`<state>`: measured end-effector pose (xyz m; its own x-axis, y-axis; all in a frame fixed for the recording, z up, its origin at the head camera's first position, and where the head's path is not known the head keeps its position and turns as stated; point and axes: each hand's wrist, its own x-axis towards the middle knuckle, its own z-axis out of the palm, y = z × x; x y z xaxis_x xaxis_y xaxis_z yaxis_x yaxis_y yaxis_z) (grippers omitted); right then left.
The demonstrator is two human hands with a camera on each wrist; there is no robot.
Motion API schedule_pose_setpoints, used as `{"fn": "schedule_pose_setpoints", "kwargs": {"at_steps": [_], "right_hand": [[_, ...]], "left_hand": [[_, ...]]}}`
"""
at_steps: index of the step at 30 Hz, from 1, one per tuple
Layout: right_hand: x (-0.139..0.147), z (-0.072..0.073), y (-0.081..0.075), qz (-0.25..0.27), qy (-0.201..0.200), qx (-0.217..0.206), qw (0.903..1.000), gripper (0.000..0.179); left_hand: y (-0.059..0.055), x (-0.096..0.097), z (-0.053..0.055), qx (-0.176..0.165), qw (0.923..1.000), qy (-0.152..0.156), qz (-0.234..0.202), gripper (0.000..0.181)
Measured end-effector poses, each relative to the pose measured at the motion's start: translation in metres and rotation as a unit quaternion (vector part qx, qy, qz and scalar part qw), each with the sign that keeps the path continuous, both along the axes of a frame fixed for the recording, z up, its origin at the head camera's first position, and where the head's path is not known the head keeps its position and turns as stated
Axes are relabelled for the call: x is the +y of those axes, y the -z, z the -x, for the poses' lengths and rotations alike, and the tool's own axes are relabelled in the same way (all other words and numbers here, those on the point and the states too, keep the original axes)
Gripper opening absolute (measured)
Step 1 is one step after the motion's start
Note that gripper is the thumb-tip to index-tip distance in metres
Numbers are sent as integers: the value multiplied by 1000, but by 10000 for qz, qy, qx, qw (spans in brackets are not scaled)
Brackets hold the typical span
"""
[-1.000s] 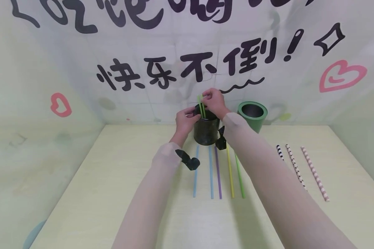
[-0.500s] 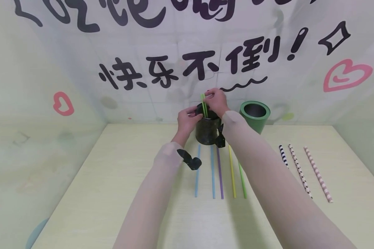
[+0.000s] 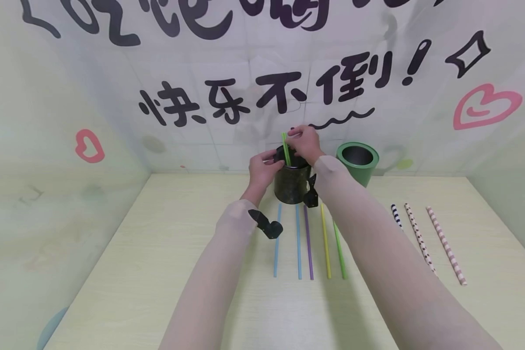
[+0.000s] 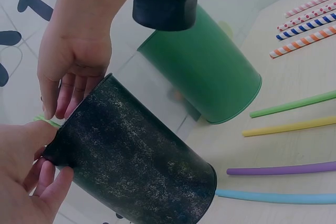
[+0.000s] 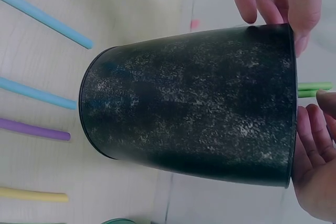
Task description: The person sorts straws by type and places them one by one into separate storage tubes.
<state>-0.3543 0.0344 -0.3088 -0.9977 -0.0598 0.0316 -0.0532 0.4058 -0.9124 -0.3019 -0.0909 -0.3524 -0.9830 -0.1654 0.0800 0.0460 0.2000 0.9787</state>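
Observation:
Upright at the back of the table is a black tapered bucket (image 3: 292,185) with a speckled surface. Its rim is gripped on the left side by my left hand (image 3: 262,172), thumb outside. Two light green drinking straws (image 3: 286,149) stand inside, their upper ends sticking out above the rim. Over the mouth, my right hand (image 3: 305,144) pinches one of them near its top. In the right wrist view the thumb overlaps the end of the lower green straw (image 5: 307,93). The straws' lower ends are hidden inside the bucket.
A green bucket (image 3: 361,174) stands just right of the black one. In front lie plain straws: two blue (image 3: 299,243), a purple (image 3: 308,248), a yellow (image 3: 325,243) and a green (image 3: 340,253). Several patterned paper straws (image 3: 446,245) lie farther right. A printed cloth hangs behind.
The two green straws in the bucket have come closer together, now nearly side by side. The right hand shifts only slightly; the left hand keeps its place on the rim.

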Motion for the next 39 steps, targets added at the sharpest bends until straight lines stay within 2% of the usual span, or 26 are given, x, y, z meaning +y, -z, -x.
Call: {"fn": "schedule_pose_setpoints", "kwargs": {"at_steps": [5, 12, 21, 29, 39], "right_hand": [[6, -2, -3, 202, -53, -47, 9998, 25], [15, -11, -9, 541, -333, -267, 9976, 26], [29, -32, -13, 522, -968, -344, 9933, 28], [57, -47, -4, 189, -1080, -262, 9936, 30], [90, -59, 27, 77, -1107, -456, 9928, 29]], "left_hand": [[-1, 1, 0, 47, 10000, -34, 26, 38], [0, 1, 3, 47, 10000, -28, 46, 39], [0, 1, 2, -3, 9998, -154, 103, 38], [0, 3, 3, -83, 9998, -147, 43, 39], [-2, 3, 1, -142, 9998, -127, 49, 40]]}}
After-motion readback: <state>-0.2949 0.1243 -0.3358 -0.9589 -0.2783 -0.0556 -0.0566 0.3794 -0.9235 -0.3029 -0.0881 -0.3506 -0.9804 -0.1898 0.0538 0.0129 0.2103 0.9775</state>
